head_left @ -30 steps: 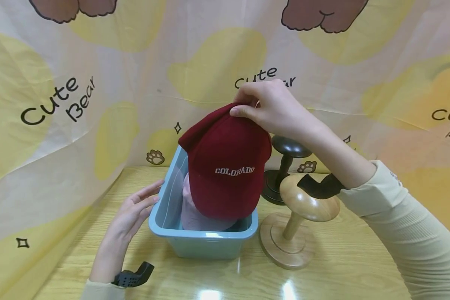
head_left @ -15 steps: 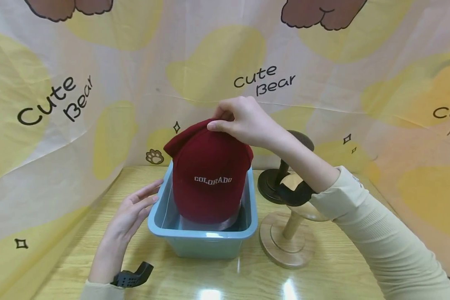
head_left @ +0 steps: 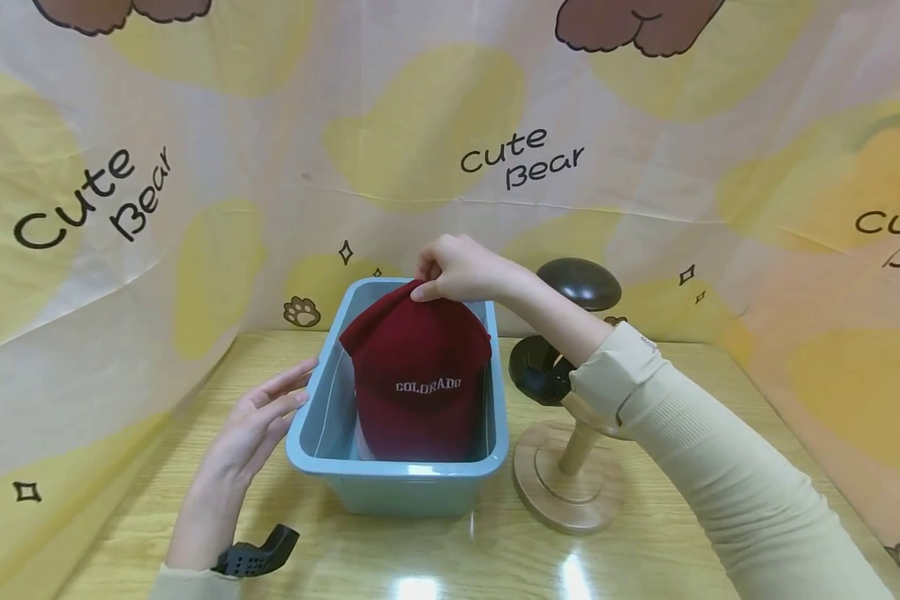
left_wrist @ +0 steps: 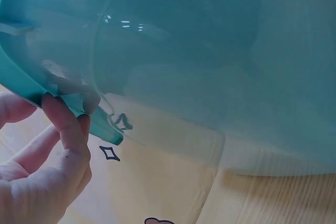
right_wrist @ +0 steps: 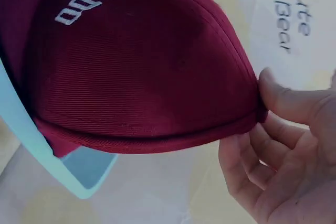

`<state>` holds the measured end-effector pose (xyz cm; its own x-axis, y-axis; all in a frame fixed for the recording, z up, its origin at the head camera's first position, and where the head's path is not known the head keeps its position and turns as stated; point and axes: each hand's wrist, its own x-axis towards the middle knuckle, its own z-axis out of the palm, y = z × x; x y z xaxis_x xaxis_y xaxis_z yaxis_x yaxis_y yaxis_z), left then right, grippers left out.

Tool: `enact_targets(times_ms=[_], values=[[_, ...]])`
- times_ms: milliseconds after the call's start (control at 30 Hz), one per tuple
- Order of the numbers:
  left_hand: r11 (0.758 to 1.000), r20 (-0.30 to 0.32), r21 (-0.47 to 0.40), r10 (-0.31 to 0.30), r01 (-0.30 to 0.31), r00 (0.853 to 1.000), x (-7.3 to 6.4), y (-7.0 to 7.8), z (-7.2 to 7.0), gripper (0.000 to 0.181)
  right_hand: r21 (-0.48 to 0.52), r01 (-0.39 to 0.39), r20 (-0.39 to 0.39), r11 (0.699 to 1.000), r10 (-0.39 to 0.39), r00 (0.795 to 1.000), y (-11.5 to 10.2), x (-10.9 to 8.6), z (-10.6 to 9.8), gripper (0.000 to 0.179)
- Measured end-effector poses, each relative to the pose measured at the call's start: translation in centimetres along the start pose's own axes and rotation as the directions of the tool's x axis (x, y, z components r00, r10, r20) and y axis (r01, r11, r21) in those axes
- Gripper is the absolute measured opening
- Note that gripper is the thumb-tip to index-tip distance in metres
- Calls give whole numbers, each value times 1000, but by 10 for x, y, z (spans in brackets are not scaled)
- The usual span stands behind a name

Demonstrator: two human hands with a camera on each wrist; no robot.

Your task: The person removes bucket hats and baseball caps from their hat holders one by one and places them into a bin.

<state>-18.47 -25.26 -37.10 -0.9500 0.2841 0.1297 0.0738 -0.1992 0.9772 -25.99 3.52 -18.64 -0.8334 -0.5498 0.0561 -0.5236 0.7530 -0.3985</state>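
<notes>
A dark red baseball cap [head_left: 423, 379] with white COLORADO lettering hangs brim-down inside a light blue plastic bin [head_left: 397, 471]. My right hand [head_left: 461, 267] pinches the cap's upper back edge between thumb and fingers. From the right wrist view, the cap [right_wrist: 142, 66] stretches away from that pinch, its lettering near the top left. A sliver of a pale hat [head_left: 363, 446] shows beneath it in the bin; the rest is hidden. My left hand [head_left: 258, 425] rests its fingertips against the bin's left rim. In the left wrist view, those fingers [left_wrist: 68, 124] touch the teal-looking rim from outside.
Right of the bin stands a light wooden hat stand [head_left: 570, 475], its top partly hidden by my right sleeve. Behind it is a black hat stand [head_left: 579, 283]. A printed cloth [head_left: 390, 125] hangs behind and beside the wooden table [head_left: 375, 558].
My right hand has moved left and down, lowering the red cap from above the bin into it. The left hand has stayed at the rim.
</notes>
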Motion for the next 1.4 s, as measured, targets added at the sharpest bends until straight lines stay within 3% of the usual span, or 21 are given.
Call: enact_targets(times_ms=[100, 267, 500, 767, 1000, 1200, 1400], values=[[1000, 6, -10, -6, 6, 1000, 0, 1, 1, 44, -134, -14, -16, 991, 12, 1000, 1, 8, 5, 14], [1000, 11, -26, -15, 15, 1000, 1, 2, 2, 43, -306, -57, -11, 950, 57, 998, -1, 15, 16, 18], [1000, 4, -9, -25, 25, 1000, 0, 5, 3, 43, -271, -77, -32, 959, 71, 997, -3, 18, 30, 24], [1000, -1, -7, -21, 21, 1000, 0, 4, 3, 41, -291, -38, 148, 956, 84, 985, -5, 18, 46, 20], [1000, -5, -9, -26, 26, 1000, -2, 4, 2, 44, -280, -61, 170, 958, 112, 979, -3, 19, 65, 30], [1000, 0, -7, -24, 24, 1000, -2, 3, 3, 44, -344, -58, 199, 937, 134, 971, -1, 20, 78, 34], [1000, -10, -1, -29, 29, 1000, -3, 4, 3, 45, -390, -70, 261, 918, 183, 948, -2, 20, 84, 45]])
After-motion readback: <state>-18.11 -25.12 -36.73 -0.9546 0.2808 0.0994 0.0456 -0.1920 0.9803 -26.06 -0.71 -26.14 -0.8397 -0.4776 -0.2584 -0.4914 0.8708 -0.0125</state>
